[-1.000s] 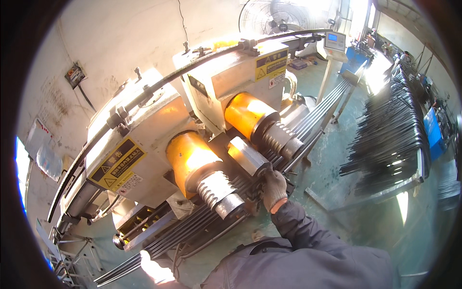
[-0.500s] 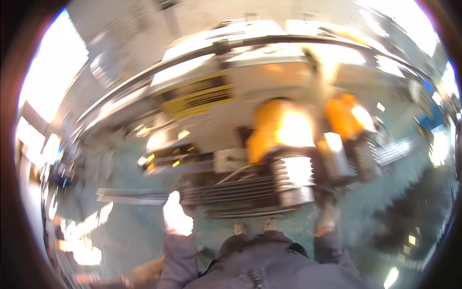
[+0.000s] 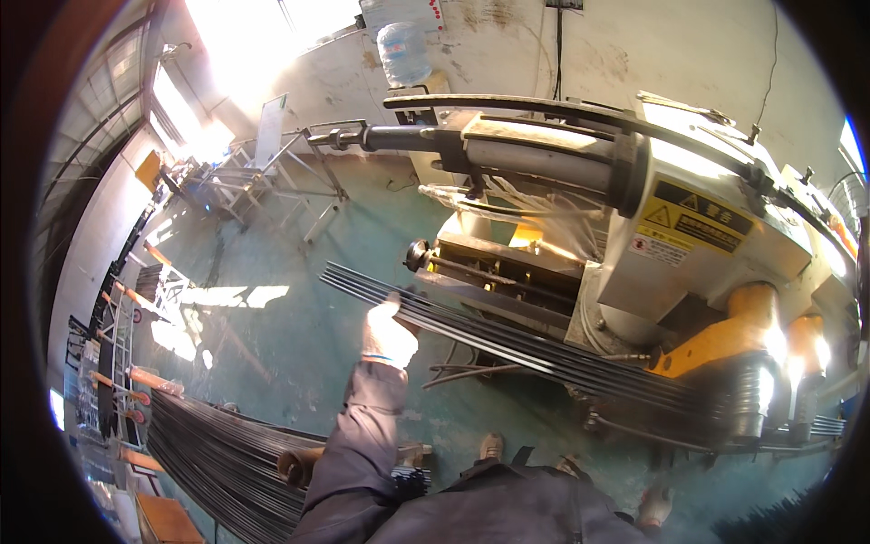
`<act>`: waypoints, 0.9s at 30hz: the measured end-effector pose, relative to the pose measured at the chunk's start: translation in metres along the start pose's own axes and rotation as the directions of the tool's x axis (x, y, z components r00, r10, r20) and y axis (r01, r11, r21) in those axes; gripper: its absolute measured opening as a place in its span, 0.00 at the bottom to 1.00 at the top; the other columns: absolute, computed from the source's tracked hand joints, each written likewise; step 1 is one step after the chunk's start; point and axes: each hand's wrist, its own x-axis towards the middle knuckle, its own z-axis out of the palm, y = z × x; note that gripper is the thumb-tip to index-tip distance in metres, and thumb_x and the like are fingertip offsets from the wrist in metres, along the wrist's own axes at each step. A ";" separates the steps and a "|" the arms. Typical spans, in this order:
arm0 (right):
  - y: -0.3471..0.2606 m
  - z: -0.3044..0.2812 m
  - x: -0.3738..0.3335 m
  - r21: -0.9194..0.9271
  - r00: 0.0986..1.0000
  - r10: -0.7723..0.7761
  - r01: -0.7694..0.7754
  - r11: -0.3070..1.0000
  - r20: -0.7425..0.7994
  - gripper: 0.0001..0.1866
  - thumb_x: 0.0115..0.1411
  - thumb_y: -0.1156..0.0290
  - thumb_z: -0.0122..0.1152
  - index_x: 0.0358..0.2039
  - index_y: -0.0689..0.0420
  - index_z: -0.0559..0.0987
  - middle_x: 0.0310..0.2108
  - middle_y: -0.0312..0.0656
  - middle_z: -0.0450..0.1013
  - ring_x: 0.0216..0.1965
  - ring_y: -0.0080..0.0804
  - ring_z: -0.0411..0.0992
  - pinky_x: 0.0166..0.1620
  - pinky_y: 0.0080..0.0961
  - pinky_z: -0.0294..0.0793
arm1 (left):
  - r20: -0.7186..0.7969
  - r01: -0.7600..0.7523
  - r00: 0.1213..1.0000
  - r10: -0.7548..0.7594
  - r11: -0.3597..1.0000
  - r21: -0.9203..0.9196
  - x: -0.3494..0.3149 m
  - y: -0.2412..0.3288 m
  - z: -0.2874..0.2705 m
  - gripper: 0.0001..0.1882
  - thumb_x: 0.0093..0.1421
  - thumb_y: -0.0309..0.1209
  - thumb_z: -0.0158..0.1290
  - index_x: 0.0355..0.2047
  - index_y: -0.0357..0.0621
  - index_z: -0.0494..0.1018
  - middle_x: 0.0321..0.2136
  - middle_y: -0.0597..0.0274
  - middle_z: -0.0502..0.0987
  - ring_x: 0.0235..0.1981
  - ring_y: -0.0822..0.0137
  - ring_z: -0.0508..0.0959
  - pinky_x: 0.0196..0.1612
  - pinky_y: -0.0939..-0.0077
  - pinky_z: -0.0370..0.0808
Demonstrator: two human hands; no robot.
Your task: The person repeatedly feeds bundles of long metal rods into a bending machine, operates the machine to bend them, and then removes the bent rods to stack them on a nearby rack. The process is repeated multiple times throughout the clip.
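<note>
A row of long, dark metal tubes [image 3: 489, 343] runs from the middle of the view to the lower right, passing into the ridged metal rollers [image 3: 750, 397] of a bending machine. Near the free left end of the tubes, my left hand [image 3: 390, 337], pale in strong light, is closed round the row's near edge, thumb on top. My right hand [image 3: 654, 505] is low at my right side, apart from the tubes and near the front of the machine. Its fingers are too indistinct to read.
The machine's white housing [image 3: 716, 236] with yellow warning labels fills the right, its orange arm [image 3: 739, 331] above the rollers. A large stack of dark tubes [image 3: 227, 462] lies on a rack at the lower left. A metal frame [image 3: 294, 186] and a water bottle [image 3: 403, 54] stand farther back.
My view has swung left and steadied, so the machine now appears farther right. My left hand stays at the tubes' left end; my right hand appears lower, away from the rollers.
</note>
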 end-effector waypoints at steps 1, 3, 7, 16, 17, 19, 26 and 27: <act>0.017 0.001 0.000 -0.104 0.998 -0.057 0.061 0.993 0.033 0.19 0.72 0.50 0.68 0.37 0.55 0.87 0.24 0.35 0.75 0.25 0.31 0.72 0.30 0.32 0.72 | -0.052 0.006 0.999 -0.005 1.000 0.010 0.023 0.025 -0.018 0.17 0.76 0.30 0.56 0.58 0.31 0.80 0.52 0.43 0.86 0.54 0.43 0.86 0.63 0.44 0.85; 0.052 0.000 0.005 -0.452 0.947 -0.263 0.320 0.832 0.187 0.16 0.70 0.54 0.69 0.37 0.53 0.88 0.24 0.36 0.77 0.24 0.32 0.74 0.30 0.34 0.73 | 0.083 -0.139 0.989 0.123 0.965 0.221 0.061 0.067 -0.052 0.17 0.82 0.31 0.49 0.59 0.27 0.77 0.51 0.44 0.83 0.53 0.46 0.85 0.63 0.49 0.83; 0.097 0.005 -0.006 -0.609 0.977 -0.124 0.206 0.766 0.175 0.09 0.65 0.59 0.70 0.39 0.49 0.90 0.28 0.40 0.83 0.26 0.35 0.80 0.32 0.36 0.77 | -0.013 -0.125 0.992 0.127 0.986 0.112 0.098 0.118 -0.087 0.18 0.83 0.32 0.49 0.60 0.29 0.77 0.54 0.44 0.83 0.56 0.47 0.83 0.66 0.49 0.80; 0.033 0.003 -0.129 -0.529 0.937 -0.288 0.350 0.773 0.199 0.24 0.70 0.57 0.63 0.20 0.60 0.80 0.18 0.37 0.74 0.22 0.26 0.70 0.29 0.36 0.64 | -0.129 -0.109 0.983 0.133 0.977 0.182 0.111 0.138 -0.087 0.16 0.80 0.36 0.58 0.60 0.39 0.79 0.54 0.50 0.86 0.56 0.52 0.84 0.65 0.48 0.80; 0.023 -0.003 -0.138 -0.473 0.985 -0.137 0.171 0.864 0.105 0.24 0.70 0.57 0.63 0.20 0.60 0.80 0.18 0.37 0.74 0.22 0.26 0.69 0.30 0.37 0.65 | -0.096 -0.140 0.982 0.164 0.966 0.217 0.118 0.139 -0.092 0.15 0.80 0.35 0.58 0.59 0.40 0.81 0.54 0.51 0.86 0.54 0.54 0.85 0.64 0.50 0.81; 0.012 -0.007 -0.153 -0.528 0.989 -0.148 0.120 0.840 -0.011 0.26 0.70 0.50 0.63 0.24 0.60 0.84 0.20 0.37 0.78 0.25 0.27 0.72 0.32 0.37 0.68 | -0.090 -0.142 0.983 0.163 0.969 0.204 0.135 0.141 -0.104 0.13 0.79 0.32 0.58 0.59 0.41 0.81 0.52 0.52 0.86 0.53 0.54 0.86 0.63 0.52 0.82; 0.028 -0.025 -0.170 -0.273 0.996 0.000 -0.024 0.962 -0.087 0.24 0.69 0.53 0.68 0.42 0.66 0.91 0.34 0.47 0.89 0.38 0.35 0.86 0.48 0.34 0.82 | -0.078 -0.140 0.982 0.170 0.944 0.298 0.158 0.150 -0.139 0.22 0.75 0.30 0.62 0.68 0.50 0.78 0.57 0.48 0.85 0.57 0.47 0.85 0.65 0.43 0.82; 0.033 -0.027 -0.170 -0.299 0.997 0.014 -0.036 0.954 -0.076 0.24 0.69 0.53 0.68 0.42 0.66 0.91 0.35 0.47 0.89 0.38 0.35 0.86 0.49 0.34 0.82 | -0.018 -0.117 0.991 0.130 0.939 0.322 0.155 0.155 -0.142 0.22 0.76 0.34 0.63 0.68 0.50 0.79 0.58 0.50 0.85 0.57 0.49 0.85 0.65 0.47 0.82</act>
